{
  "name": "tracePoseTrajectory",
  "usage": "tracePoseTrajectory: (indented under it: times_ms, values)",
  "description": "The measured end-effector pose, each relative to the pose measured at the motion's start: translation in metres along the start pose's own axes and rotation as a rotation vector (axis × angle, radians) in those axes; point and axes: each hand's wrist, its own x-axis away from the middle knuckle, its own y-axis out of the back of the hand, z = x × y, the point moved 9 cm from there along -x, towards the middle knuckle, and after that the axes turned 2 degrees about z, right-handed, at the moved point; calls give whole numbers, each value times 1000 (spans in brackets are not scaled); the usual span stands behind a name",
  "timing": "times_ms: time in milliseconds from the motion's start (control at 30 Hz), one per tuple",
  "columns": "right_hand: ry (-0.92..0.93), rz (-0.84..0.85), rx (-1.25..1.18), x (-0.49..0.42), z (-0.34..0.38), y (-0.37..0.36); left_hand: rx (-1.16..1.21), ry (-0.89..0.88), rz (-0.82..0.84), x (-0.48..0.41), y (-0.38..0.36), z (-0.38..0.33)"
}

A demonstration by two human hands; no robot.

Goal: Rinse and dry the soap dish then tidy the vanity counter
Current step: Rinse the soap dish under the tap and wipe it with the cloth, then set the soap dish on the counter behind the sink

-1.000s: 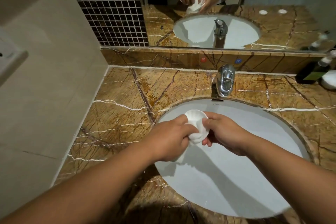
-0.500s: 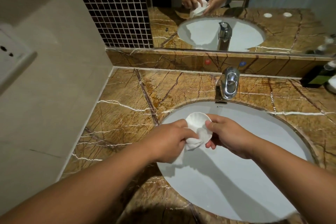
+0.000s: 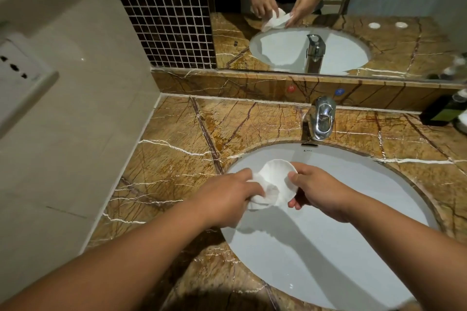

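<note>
Over the sink [image 3: 379, 247], the right hand [image 3: 321, 192] still grips the white soap dish [image 3: 276, 171] by its rim, while the left hand [image 3: 227, 194], closed on a white cloth [image 3: 262, 198], has worked deeper into the bowl; drying looks nearly done, the counter [image 3: 177, 159] untidied.

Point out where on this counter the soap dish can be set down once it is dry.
Best patch: bare marble counter bordered by the left wall, backsplash and sink rim. A narrower strip runs between the faucet and the dark bottle. The far right corner is crowded. Both hands hold the soap dish and cloth over the basin.
</note>
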Motion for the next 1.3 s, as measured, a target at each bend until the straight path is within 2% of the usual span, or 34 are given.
tracePoseTrajectory:
  times_ms: [100, 267, 400, 467, 533, 600, 667, 767, 867, 967, 1133, 1300]
  values:
    - [-14, -62, -15, -4, -4, 13, -16, 185, -43, 15, -5, 43]
    - [-8, -16, -66, -9, -1, -2, -23, 519, -98, 49, -16, 112]
    - [-2, 5, -79, -11, 3, -18, -9, 658, -169, 72, -11, 148]
    - [6, 13, -79, -12, 5, -24, -18, 712, -109, 78, -14, 157]
    - [9, 21, -77, -12, 7, -29, -63, 758, 63, 82, -28, 159]
    - [8, 28, -79, -11, 9, -32, -82, 749, 75, 80, -26, 152]
    - [5, 28, -85, -9, 9, -34, -26, 682, -81, 69, -8, 135]
    - [1, 21, -81, -5, 9, -32, 262, 542, -218, 44, 12, 104]
    - [-11, 15, -68, 4, 6, -28, 523, 434, -232, 15, 18, 75]
    - [-18, 45, -58, 17, 4, -24, 630, 335, -216, -9, 21, 46]
    - [-31, 95, 24, 46, -7, -7, 590, 164, -125, -40, 17, -5]
    - [-51, 0, 52, 67, -27, 38, 617, 116, -78, -62, 7, -49]
